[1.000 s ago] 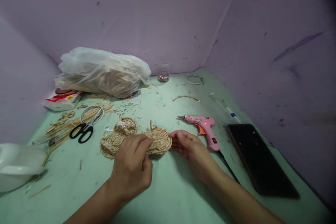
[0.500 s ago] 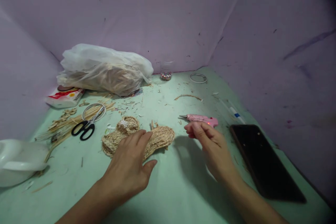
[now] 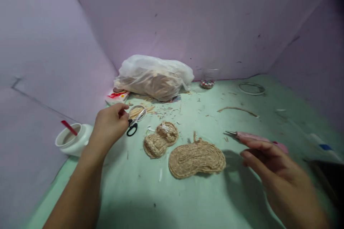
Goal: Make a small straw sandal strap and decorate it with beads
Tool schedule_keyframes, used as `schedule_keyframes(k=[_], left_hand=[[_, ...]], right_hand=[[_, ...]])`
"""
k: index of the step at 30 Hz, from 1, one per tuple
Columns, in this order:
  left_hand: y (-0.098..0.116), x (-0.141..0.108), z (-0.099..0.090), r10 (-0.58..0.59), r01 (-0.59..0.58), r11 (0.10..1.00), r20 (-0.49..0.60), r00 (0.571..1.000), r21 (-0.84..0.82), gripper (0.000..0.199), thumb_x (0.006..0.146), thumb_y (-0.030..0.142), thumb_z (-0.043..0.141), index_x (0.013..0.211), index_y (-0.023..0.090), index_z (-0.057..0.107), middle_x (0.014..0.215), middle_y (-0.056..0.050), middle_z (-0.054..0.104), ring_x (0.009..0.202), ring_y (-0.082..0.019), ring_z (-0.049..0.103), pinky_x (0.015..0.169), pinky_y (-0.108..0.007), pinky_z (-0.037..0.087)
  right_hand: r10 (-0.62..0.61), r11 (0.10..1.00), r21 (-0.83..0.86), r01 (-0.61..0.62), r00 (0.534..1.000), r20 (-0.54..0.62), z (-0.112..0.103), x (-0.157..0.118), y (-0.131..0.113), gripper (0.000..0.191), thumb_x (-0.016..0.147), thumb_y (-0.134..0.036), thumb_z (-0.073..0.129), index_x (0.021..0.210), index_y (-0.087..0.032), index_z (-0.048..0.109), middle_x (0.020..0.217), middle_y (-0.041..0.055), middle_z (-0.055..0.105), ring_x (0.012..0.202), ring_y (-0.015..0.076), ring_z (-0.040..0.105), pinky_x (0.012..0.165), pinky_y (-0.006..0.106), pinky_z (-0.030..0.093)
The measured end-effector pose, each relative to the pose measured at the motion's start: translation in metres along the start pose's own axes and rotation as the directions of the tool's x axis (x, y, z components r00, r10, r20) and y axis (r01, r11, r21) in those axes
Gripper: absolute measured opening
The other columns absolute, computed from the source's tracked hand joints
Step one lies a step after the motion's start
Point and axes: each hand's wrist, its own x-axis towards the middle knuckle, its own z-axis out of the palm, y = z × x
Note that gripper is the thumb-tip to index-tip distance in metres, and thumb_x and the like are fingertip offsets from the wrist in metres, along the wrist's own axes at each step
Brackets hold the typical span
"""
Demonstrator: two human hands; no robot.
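Head: woven sole (image 3: 197, 159), long axis sideways; right hand (image 3: 281, 173) parted, left hand (image 3: 109, 126), grip unclear

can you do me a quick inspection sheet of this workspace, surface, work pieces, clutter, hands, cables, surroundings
surface: green table, littered with small scraps and dark specks
work pieces: large woven piece lying flat; small woven piece beyond it, to its left
tools: scissors, blades over straw; pink glue gun, partly hidden
clutter: plastic bag, packet, bead jar, phone, white pot with red stick
left hand: beside the scissors, contact unclear
right hand: open, at the glue gun, slightly blurred, contact unclear
cables: nothing seen
surroundings: purple walls with dark marks
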Motion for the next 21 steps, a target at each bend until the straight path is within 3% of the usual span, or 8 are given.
schedule_keyframes(k=[3,6,10,14,16,19,21], left_hand=[[-0.016,0.013,0.007,-0.057,0.039,0.988,0.118,0.991,0.150,0.029,0.070,0.024,0.047,0.092,0.017,0.065,0.084,-0.013,0.069,0.080,-0.030,0.063,0.063,-0.034,0.045],[-0.015,0.016,0.022,-0.059,-0.003,0.973,0.259,0.964,0.231,0.021,0.065,0.021,0.050,0.081,0.019,0.065,0.085,-0.014,0.069,0.080,-0.032,0.064,0.058,-0.033,0.043],[-0.003,0.011,0.035,-0.044,-0.064,0.950,0.335,0.941,0.305,0.029,0.064,0.020,0.052,0.091,0.012,0.060,0.091,-0.021,0.067,0.086,-0.038,0.062,0.061,-0.037,0.044],[0.002,0.008,0.034,0.013,-0.146,0.936,0.380,0.925,0.321,0.032,0.074,0.020,0.042,0.103,0.008,0.051,0.095,-0.021,0.065,0.089,-0.034,0.062,0.063,-0.034,0.043],[0.002,0.008,0.032,0.000,-0.144,0.928,0.385,0.923,0.345,0.033,0.077,0.023,0.039,0.105,0.008,0.049,0.095,-0.021,0.064,0.087,-0.033,0.061,0.062,-0.033,0.043],[-0.001,0.010,0.026,-0.036,-0.119,0.919,0.382,0.923,0.375,0.039,0.080,0.029,0.035,0.112,0.010,0.046,0.097,-0.022,0.063,0.086,-0.034,0.061,0.060,-0.033,0.042],[-0.004,0.013,0.021,-0.078,-0.082,0.920,0.385,0.920,0.382,0.044,0.082,0.035,0.033,0.118,0.013,0.043,0.100,-0.021,0.062,0.086,-0.034,0.061,0.059,-0.033,0.042]], right_hand=[[-0.021,0.999,-0.033,0.020,1.000,-0.013,0.002,0.001,0.001,0.021,0.069,-0.041,0.063,0.083,-0.027,0.059,0.105,0.0060,0.061,0.105,0.0303,0.052,0.084,0.045,0.038],[-0.034,0.999,-0.023,0.033,0.999,-0.019,0.003,0.001,-0.001,0.017,0.069,-0.037,0.064,0.081,-0.026,0.058,0.101,0.0054,0.061,0.100,0.0284,0.055,0.081,0.043,0.041],[-0.079,0.996,-0.036,0.080,0.996,0.045,0.003,-0.005,-0.007,0.011,0.074,-0.030,0.061,0.083,-0.025,0.061,0.094,0.0050,0.061,0.094,0.0237,0.056,0.075,0.037,0.046],[-0.240,0.961,-0.101,0.258,0.957,0.163,0.006,-0.010,-0.013,0.007,0.079,-0.022,0.058,0.081,-0.024,0.064,0.088,0.0031,0.062,0.088,0.0191,0.057,0.077,0.033,0.046],[-0.262,0.956,-0.090,0.279,0.951,0.167,0.007,-0.007,-0.017,0.008,0.079,-0.020,0.058,0.080,-0.024,0.065,0.087,0.0024,0.062,0.087,0.0181,0.057,0.079,0.032,0.045],[-0.159,0.987,0.042,0.154,0.976,0.147,0.006,-0.005,-0.023,0.007,0.080,-0.021,0.060,0.081,-0.025,0.065,0.085,0.0009,0.062,0.086,0.0167,0.057,0.079,0.030,0.044],[-0.018,0.974,0.221,-0.046,0.960,0.281,0.003,-0.017,-0.020,0.009,0.085,-0.027,0.056,0.087,-0.026,0.064,0.083,0.0005,0.063,0.080,0.0160,0.058,0.075,0.030,0.046]])
